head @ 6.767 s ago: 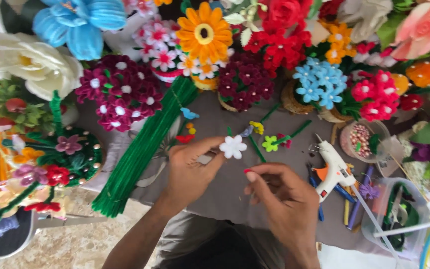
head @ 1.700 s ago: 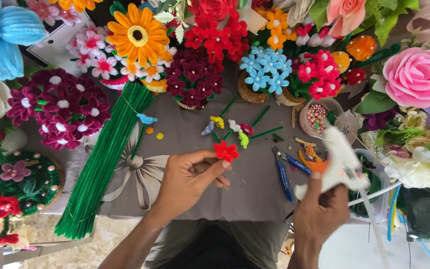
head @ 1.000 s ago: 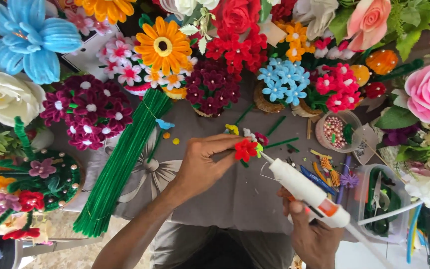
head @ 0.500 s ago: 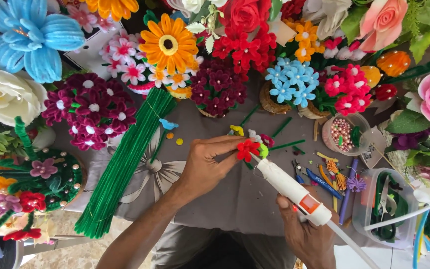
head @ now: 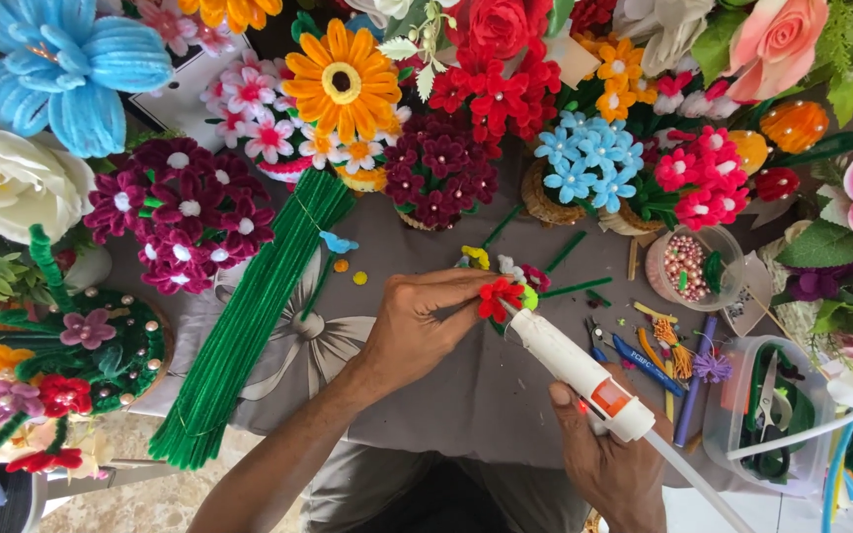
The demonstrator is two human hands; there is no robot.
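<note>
Centre of the frame: the left hand (head: 417, 331) comes in from the lower left, its fingers (head: 466, 296) pinching a small red pipe-cleaner flower (head: 499, 296) and holding it just above the grey cloth (head: 466, 395) that covers the worktop. The right hand (head: 609, 454), at the lower right of centre, is wrapped around the grip of a white glue gun (head: 580, 375), fingers closed tight on it. The gun slants up and to the left, and its nozzle touches the red flower at the lower right edge of the bloom. A white cord (head: 703, 489) runs from the gun's rear toward the bottom right corner. Just beside the red flower, a little above it, lie a small yellow flower (head: 476, 257) and a yellow-green bit (head: 529, 296). To the left, a thick bundle of green pipe cleaners (head: 249, 326) lies diagonally across the cloth. Along the top of the frame stand finished blooms: an orange daisy (head: 340, 84), a cluster of light blue flowers (head: 584, 158) in a basket, and a large blue flower (head: 76, 69) in the upper left corner. At right centre sits a round tub of pink beads (head: 688, 266), and below it a clear plastic box (head: 772, 405) holding tools.
</note>
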